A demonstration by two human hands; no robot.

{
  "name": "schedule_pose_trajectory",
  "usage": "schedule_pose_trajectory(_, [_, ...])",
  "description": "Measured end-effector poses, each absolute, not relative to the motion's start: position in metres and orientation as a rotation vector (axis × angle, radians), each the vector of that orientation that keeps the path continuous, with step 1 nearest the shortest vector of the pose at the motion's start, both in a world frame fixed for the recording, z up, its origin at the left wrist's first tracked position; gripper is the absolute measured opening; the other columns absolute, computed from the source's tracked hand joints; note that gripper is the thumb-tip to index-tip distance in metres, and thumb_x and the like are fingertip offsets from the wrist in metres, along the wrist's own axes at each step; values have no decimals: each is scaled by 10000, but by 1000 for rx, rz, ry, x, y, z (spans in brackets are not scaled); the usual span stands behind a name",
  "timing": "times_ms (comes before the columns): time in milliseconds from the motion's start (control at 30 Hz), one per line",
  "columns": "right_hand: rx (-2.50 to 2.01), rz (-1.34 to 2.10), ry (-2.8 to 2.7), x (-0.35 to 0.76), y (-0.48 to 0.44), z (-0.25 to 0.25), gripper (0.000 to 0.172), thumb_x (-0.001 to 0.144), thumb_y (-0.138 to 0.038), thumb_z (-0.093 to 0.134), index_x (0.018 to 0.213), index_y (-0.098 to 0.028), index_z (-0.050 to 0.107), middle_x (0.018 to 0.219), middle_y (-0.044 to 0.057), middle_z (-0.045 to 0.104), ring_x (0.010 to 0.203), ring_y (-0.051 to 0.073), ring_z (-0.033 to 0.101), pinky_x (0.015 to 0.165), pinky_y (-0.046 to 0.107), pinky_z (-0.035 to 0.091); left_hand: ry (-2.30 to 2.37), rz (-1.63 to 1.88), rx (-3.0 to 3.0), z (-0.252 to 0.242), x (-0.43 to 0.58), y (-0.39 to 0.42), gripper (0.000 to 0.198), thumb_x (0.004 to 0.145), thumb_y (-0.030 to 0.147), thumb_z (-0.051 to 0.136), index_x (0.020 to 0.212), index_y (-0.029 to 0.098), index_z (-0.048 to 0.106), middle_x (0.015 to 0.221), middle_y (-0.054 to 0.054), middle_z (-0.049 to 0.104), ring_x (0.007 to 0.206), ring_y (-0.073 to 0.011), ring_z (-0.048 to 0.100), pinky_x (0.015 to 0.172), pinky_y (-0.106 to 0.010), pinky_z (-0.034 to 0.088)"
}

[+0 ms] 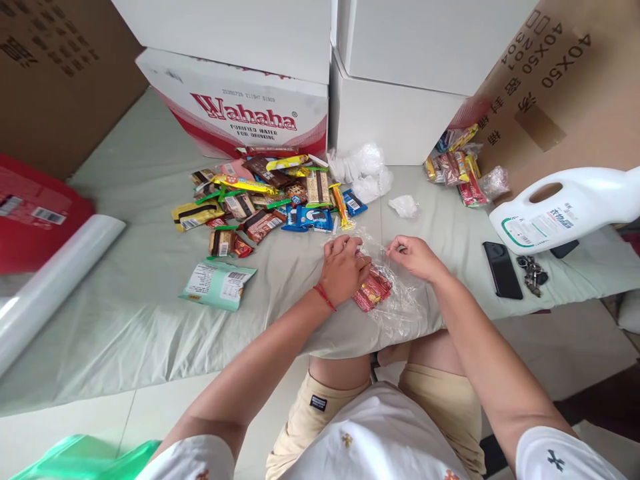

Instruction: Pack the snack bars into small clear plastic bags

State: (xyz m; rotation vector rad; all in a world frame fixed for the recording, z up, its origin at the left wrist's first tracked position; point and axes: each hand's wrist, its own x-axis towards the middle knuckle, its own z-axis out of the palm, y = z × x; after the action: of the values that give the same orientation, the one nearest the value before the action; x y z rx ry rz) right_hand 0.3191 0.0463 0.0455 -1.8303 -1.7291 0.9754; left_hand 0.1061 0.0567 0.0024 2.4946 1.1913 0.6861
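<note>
On the cloth (287,283), left fingers (341,247) spread over red packets (371,293), right fingers (403,242) pinching clear plastic (406,301).

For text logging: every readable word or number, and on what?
"Wahaha®": water carton
"PURIFIED WATER FOR DRINKING": same
"40X50", twice: right brown carton
"201": same
"304": same
"密封桶": same
"汤", "桶": same
All else is too small or blurred: water-carton code, left brown carton, white jug, teal packet, snack pile, red packets.

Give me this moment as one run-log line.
left hand: over red packets | right hand: fingers pinched at clear wrap | snack pile: beyond left hand | phone: beside keys
</note>
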Motion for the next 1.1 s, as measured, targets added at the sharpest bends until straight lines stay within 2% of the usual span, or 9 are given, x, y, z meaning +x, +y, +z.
schedule_pose_trajectory(133, [-1595,1171,-1697,303,30,51,206,845,-386,616,775,-204,549,1033,41,726,611,93,512,586,230,405,1236,739,2423,-2,108,55,231,931,339,601,960,283,823,1291,-121,594,1250,-360,418,980,-549,334])
schedule_pose_trajectory(267, [-1530,1025,-1765,283,6,41,145,874,-291,576,770,-205,521,1162,54,694,517,50,412,534,228,373,1285,844,2165,-10,104,58,197,892,328,646,953,272,824,1186,-106,622,1183,-334,448,968,-525,382])
schedule_pose_trajectory(433, [-1504,670,-1940,262,-20,25,97,886,-186,536,794,-213,552,1357,102,653,622,95,582,613,261,466,1217,1016,1892,-18,99,68,237,809,105,590,823,215,798,1064,-75,641,1133,-255,513,1048,-448,425])
schedule_pose_trajectory(600, [-1582,249,-2294,245,-28,24,143,891,-143,532,926,-224,644,1458,88,615,837,191,674,655,308,483,1229,1053,1790,-17,94,78,202,756,85,595,739,209,753,986,-58,655,1072,-235,563,1042,-423,445])
schedule_pose_trajectory(700, [-1557,157,-2366,243,-27,25,178,893,-143,545,1000,-211,669,1425,106,639,947,254,655,755,382,505,1366,1117,1756,-13,78,92,238,747,116,617,897,220,770,1038,-66,659,1085,-255,570,1072,-448,420])
schedule_pose_trajectory(767, [-1532,122,-2368,245,-27,24,207,895,-139,549,1043,-205,677,1422,111,641,1024,287,623,857,449,499,1458,1135,1773,-11,65,104,403,715,145,651,1097,222,751,1153,-81,652,1150,-288,560,1108,-471,388])
schedule_pose_trajectory(900, [-1411,136,-2350,247,-26,17,263,876,-106,548,1080,-206,681,1423,97,635,1291,326,509,1093,551,410,1287,965,1867,-14,52,118,762,699,162,602,1458,185,537,1370,-103,629,1232,-299,555,1123,-453,382])
schedule_pose_trajectory(1000, [-1322,237,-2322,247,-24,16,254,868,-76,515,1021,-197,677,1381,119,642,1338,306,482,1105,525,440,1140,804,1899,-18,58,119,849,715,179,571,1549,156,411,1383,-115,649,1207,-293,583,1123,-458,376])
schedule_pose_trajectory(1100, [-1292,330,-2270,246,-21,18,235,861,-56,488,920,-213,652,1326,128,653,1273,282,540,1042,507,498,1082,754,1853,-19,62,120,872,721,206,587,1564,150,374,1240,-96,709,1111,-264,615,1072,-427,413])
